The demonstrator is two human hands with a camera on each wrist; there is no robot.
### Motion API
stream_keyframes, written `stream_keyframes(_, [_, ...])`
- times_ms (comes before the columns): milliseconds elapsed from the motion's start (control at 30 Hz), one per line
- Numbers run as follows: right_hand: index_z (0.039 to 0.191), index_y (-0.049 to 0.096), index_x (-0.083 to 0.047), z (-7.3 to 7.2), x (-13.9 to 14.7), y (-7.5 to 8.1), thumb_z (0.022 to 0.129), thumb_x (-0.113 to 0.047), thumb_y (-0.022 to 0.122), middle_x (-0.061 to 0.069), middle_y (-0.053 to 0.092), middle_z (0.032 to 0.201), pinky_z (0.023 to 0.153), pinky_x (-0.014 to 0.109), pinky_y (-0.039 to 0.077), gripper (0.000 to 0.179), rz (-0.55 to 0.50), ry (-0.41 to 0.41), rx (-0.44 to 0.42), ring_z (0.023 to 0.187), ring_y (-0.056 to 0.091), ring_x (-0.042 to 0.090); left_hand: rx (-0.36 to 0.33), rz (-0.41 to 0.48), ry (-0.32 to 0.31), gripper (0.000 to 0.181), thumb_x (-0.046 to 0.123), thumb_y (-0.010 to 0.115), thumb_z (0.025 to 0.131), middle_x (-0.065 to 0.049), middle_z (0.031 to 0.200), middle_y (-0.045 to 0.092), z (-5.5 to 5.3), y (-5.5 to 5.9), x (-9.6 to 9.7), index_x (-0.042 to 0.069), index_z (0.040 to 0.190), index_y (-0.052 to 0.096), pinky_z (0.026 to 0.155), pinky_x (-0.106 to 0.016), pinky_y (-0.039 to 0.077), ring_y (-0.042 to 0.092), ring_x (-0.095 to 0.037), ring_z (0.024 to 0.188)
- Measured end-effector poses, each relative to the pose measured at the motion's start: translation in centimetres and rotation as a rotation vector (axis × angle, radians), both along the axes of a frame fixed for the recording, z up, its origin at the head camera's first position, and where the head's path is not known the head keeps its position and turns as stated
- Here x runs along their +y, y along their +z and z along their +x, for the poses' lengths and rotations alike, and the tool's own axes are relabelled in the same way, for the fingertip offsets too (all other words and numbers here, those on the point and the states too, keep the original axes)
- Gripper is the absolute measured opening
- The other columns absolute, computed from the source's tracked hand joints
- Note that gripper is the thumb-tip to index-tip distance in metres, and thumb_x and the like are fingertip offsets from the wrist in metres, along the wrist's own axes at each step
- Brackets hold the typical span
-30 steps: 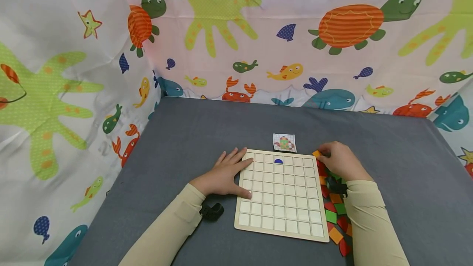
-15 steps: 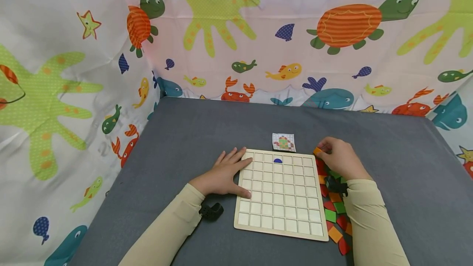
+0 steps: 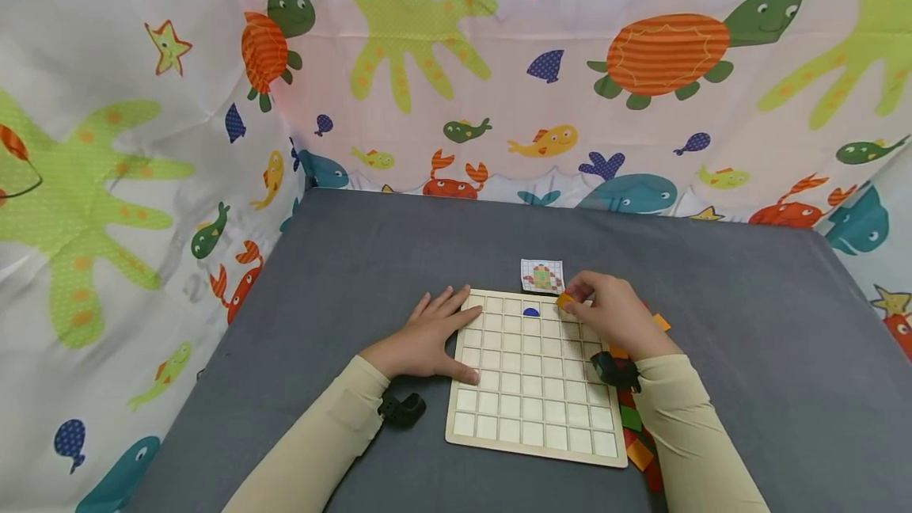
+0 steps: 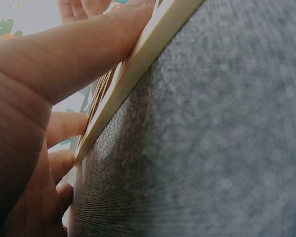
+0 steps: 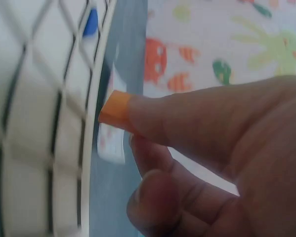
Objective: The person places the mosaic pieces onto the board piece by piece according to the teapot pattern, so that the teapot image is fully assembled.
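A pale wooden grid board (image 3: 522, 406) lies on the grey cloth. My left hand (image 3: 422, 345) rests across its left edge with fingers spread, and in the left wrist view the thumb (image 4: 88, 49) touches the rim. Above the board's top right part, my right hand (image 3: 618, 313) pinches an orange tile (image 5: 115, 109) between thumb and fingertips. The tile is held near the upper edge, apart from the grid in the right wrist view. A blue half-round piece (image 3: 530, 313) sits in a top-row cell.
Just behind the board lies a small printed card (image 3: 541, 275) with a coloured grid picture. Red, green and orange tiles (image 3: 640, 455) lie along the board's right side, partly hidden by my right arm. A patterned curtain (image 3: 427, 77) encloses the back and sides.
My right hand has moved left from the tile pile to over the board's top right, carrying the orange tile. My left hand keeps its place on the board.
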State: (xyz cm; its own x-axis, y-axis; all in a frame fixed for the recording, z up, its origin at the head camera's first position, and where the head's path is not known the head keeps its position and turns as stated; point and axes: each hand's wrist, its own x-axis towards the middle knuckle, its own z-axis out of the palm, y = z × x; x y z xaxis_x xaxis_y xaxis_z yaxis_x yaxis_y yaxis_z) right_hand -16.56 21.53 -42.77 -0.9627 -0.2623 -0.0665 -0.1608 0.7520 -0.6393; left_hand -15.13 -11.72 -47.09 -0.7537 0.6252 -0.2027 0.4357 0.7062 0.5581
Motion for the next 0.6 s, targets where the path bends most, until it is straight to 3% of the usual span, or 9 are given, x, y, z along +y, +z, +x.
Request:
stream_keyframes(167, [0.108,0.073,-0.01,0.8,-2.0,-0.5,0.099,-0.014,0.074,0.001,0.068,0.092,0.056,0.032,0.046,0.01,-0.019,0.094,-0.01,0.061,0.051,0.018,-0.003,0.009,-0.003,0.111,0.065,0.084,0.081,-0.003,0.178,0.002,0.1,-0.1,-0.2,0.023,0.168,0.03,0.129,-0.058,-0.006,-0.004,-0.028,0.164])
stream_keyframes(300, [0.104,0.074,-0.014,1.1,-2.8,-1.1,0.098,-0.016,0.076,-0.003,0.068,0.09,0.06,0.031,0.048,0.006,-0.007,0.147,-0.019,0.065,0.054,0.015,-0.004,0.002,-0.005,0.111,0.065,0.084,0.081,-0.002,0.178,0.001,0.2,-0.1,-0.1,0.023,0.168,0.029,0.129,-0.058,-0.006,-0.004,-0.028,0.164])
stream_keyframes(600, [0.103,0.076,-0.015,0.9,-3.8,-1.8,0.099,-0.014,0.075,-0.004,0.07,0.095,0.071,0.032,0.054,0.004,0.011,0.182,-0.007,0.074,0.061,0.011,0.0,-0.01,0.003,0.112,0.066,0.083,0.081,-0.001,0.178,0.001,0.0,0.1,0.0,0.024,0.169,0.029,0.129,-0.057,-0.007,-0.004,-0.027,0.164])
